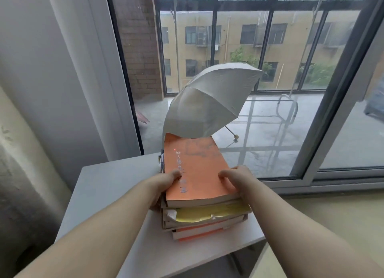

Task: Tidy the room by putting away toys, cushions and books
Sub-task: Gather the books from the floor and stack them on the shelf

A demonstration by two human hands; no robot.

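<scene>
So this is the books part of the tidy-up: the stack (207, 213) sits on the table (104, 194), on its window-side half, with an orange book (195, 167) on top, and it looks like the person is either squaring it up or about to lift it. The left hand (164, 186) grips the stack's left side, thumb lying over the orange cover and the other fingers wrapped down the edge out of sight. The right hand (234, 180) does the same on the other side, thumb on the cover, fingers curled round the right edge. You can't really tell if they've got the whole pile or just the top book or two. The lower books are a bit skewed, with loose yellow pages poking out toward the table's near edge, so my guess is the next move needs a firm two-sided squeeze and a level lift, or the bottom ones slide out. An open umbrella (207, 99) sits beyond the table, outside the glass, so it's not in the way.
</scene>
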